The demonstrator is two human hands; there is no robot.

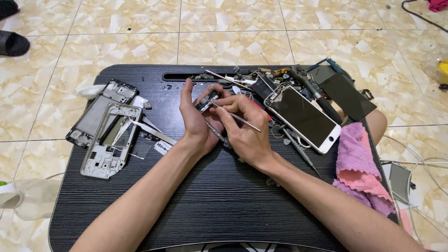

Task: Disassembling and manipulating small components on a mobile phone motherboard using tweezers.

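My left hand (pixel 195 119) holds a small dark phone circuit part (pixel 206 101) between thumb and fingers above the black lap desk (pixel 205 200). Over it, my right hand (pixel 243 131) grips thin metal tweezers (pixel 240 117) whose tip touches the part. Both hands are close together near the desk's middle.
Two stripped phone frames (pixel 108 133) lie at the left. A white phone with a cracked dark screen (pixel 303 116), screwdrivers and loose boards sit at the right back. A pink cloth (pixel 359 165) hangs over the right edge. The tiled floor around the desk carries cables and a black sandal (pixel 13 43).
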